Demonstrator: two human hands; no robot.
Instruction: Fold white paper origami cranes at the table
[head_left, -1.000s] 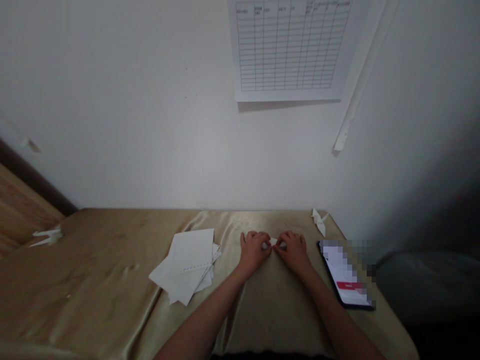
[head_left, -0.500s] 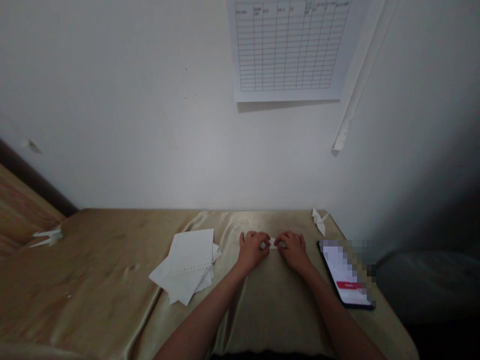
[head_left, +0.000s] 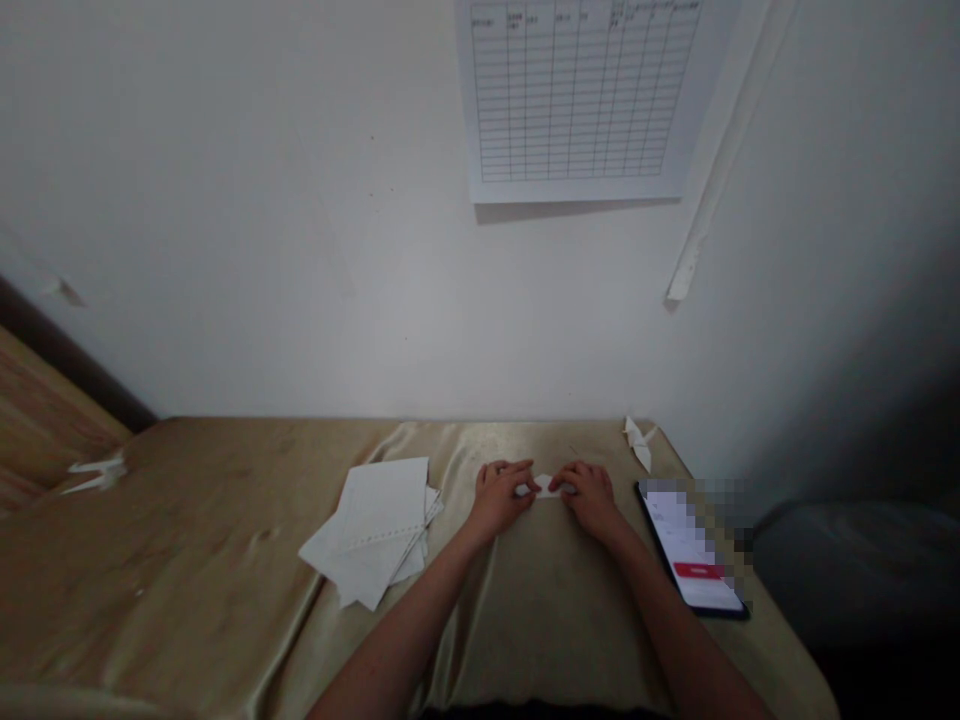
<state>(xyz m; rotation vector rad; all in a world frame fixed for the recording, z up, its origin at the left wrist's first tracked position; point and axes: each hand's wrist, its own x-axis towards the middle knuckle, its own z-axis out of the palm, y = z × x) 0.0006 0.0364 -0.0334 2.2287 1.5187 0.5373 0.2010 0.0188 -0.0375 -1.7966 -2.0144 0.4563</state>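
A small folded piece of white paper [head_left: 546,487] lies on the tan cloth-covered table [head_left: 225,520] near the far edge. My left hand [head_left: 501,497] pinches its left end with curled fingers. My right hand [head_left: 589,495] pinches its right end the same way. Both hands rest on the cloth, knuckles up, with the paper stretched between their fingertips. Most of the paper is hidden under the fingers.
A loose stack of white sheets [head_left: 379,530] lies left of my hands. A phone [head_left: 694,560] with a lit screen lies to the right. A folded paper crane [head_left: 639,440] sits at the back right corner, another paper figure [head_left: 96,473] far left. A grid chart [head_left: 577,95] hangs on the wall.
My hands have drawn slightly apart, so a little more of the folded paper shows between the fingertips. Nothing else has moved.
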